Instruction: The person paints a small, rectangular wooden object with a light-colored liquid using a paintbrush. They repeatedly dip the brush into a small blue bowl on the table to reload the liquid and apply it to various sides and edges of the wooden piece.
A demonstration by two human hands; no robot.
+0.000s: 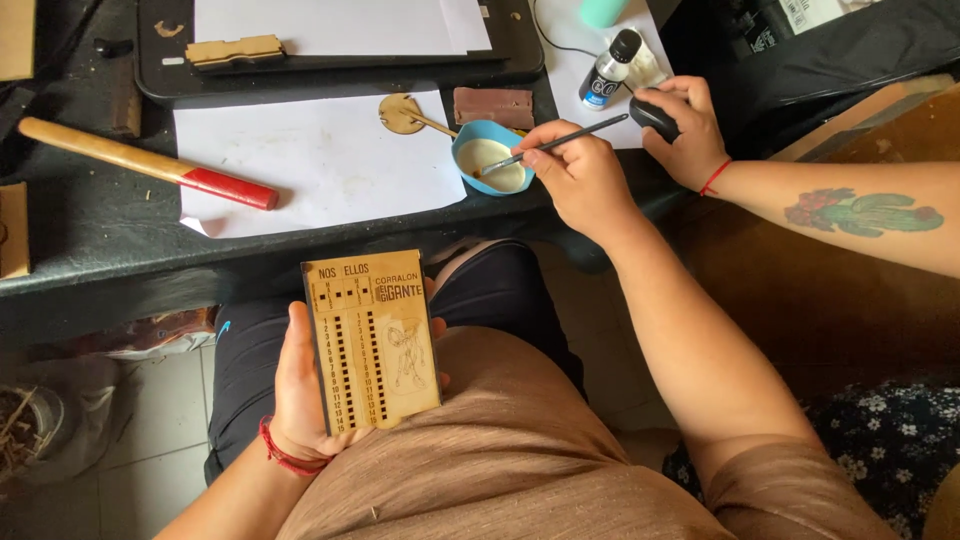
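Note:
My left hand [292, 392] holds a flat rectangular wooden board [372, 340] upright over my lap; it has engraved markings, rows of small square holes and a figure drawing. My right hand [580, 175] reaches to the table edge and grips a thin brush [560, 143], whose tip dips into cream liquid in a small blue bowl [462, 160]. Another person's hand [692, 135], on a tattooed forearm with a red wrist cord, rests on a black computer mouse [655, 112] just right of my brush hand.
On the dark table [120, 250] lie a white sheet [320, 160], a wooden-handled tool with a red end [150, 165], a round wooden piece [400, 112], a brown block [493, 105], a small black-capped bottle [610, 70] and a black tray [340, 70] with paper.

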